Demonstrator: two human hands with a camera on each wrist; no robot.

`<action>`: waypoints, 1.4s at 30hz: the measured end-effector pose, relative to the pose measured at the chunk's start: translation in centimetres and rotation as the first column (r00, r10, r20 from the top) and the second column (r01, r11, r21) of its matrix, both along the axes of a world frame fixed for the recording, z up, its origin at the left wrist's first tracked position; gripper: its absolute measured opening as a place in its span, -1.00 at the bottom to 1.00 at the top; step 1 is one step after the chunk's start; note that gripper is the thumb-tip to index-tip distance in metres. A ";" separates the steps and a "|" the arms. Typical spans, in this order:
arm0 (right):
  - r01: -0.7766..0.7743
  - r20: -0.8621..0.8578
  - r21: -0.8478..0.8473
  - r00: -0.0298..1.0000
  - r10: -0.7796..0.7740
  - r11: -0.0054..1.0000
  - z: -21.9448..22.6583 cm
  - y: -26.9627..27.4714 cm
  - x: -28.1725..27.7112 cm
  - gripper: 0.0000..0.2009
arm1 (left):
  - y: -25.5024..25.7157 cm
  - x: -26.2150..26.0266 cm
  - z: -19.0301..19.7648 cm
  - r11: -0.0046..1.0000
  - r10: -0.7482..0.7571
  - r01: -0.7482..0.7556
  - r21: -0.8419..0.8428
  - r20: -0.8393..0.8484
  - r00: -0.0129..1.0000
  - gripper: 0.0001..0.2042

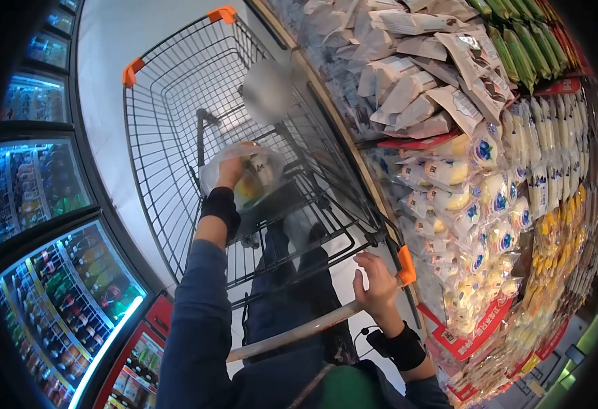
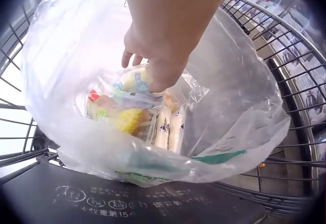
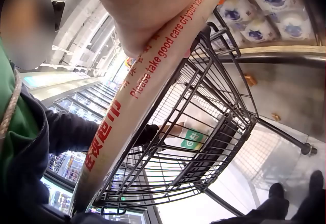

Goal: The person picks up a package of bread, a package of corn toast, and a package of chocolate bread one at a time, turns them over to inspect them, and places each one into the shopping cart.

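Inside the cart, my left hand [image 1: 229,172] reaches down into a clear plastic bag [image 2: 239,96]. In the left wrist view its fingertips show just above a pale yellow package [image 2: 135,80] with blue print, and the thumb side lies at the package's edge. Other wrapped foods share the bag, among them a pack with a yellow bumpy piece [image 2: 131,120] and pale wrapped bars [image 2: 168,127]. My right hand [image 1: 375,285] is at the right end of the cart handle [image 3: 147,81], its fingers loosely bent and holding nothing.
The wire shopping cart [image 1: 150,157] has orange corners and a black seat panel [image 2: 127,198]. Lit drink fridges [image 1: 60,293] line the left side. On the right, a display holds packaged buns [image 1: 449,198] and paper-wrapped packs [image 1: 408,82]. A blurred round patch covers part of the cart.
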State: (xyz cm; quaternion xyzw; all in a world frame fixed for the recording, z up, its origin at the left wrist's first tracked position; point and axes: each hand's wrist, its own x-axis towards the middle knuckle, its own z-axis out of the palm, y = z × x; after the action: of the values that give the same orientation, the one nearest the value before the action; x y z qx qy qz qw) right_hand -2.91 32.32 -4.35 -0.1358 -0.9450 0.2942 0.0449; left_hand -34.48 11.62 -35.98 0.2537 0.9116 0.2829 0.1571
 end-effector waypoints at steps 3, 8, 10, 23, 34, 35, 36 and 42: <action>0.001 -0.026 0.037 1.000 0.000 0.999 0.4 0.2 0.1 -0.74 | 0.4 -0.6 -1.4 0.969 0.001 -0.044 0.243 0.174 0.985 -0.73; 0.008 -0.097 0.041 0.995 -0.004 0.999 0.5 0.5 0.4 -0.75 | 1.0 0.2 -0.7 0.943 0.040 -0.154 0.294 0.358 0.933 -0.74; 0.017 -0.125 0.057 0.992 -0.009 0.998 0.5 0.5 0.6 -0.75 | 1.2 0.7 0.6 0.963 0.023 -0.085 0.256 0.233 0.972 -0.74; 0.013 -0.160 0.001 0.987 -0.012 1.000 0.0 0.3 2.6 -0.78 | -1.6 2.5 4.6 0.911 -0.263 0.172 -0.375 -0.206 0.943 -0.81; -0.040 -0.346 -0.220 0.938 -0.040 0.975 1.6 2.0 5.1 -0.79 | -1.5 7.8 13.7 0.899 -0.394 0.301 -0.319 -0.285 0.874 -0.91; -0.032 -0.414 -0.212 0.908 -0.061 0.977 1.4 2.5 5.7 -0.80 | -1.7 8.1 15.6 0.897 -0.396 0.309 -0.316 -0.263 0.880 -0.91; -0.024 -0.479 -0.205 0.874 -0.079 0.978 1.4 3.2 6.3 -0.80 | -1.7 8.8 17.9 0.896 -0.397 0.317 -0.312 -0.240 0.886 -0.91; 0.173 -0.375 -0.378 0.870 -0.321 0.909 6.9 7.8 11.7 -0.84 | 1.4 13.5 33.9 0.949 -0.305 0.312 -0.039 -0.355 0.884 -0.92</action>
State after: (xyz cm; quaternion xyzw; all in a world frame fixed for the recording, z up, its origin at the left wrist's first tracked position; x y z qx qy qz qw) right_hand 8.82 40.07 2.55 -0.1947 -0.8225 0.4636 0.2658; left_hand -21.01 12.99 -2.03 0.4439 0.8700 0.2124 0.0299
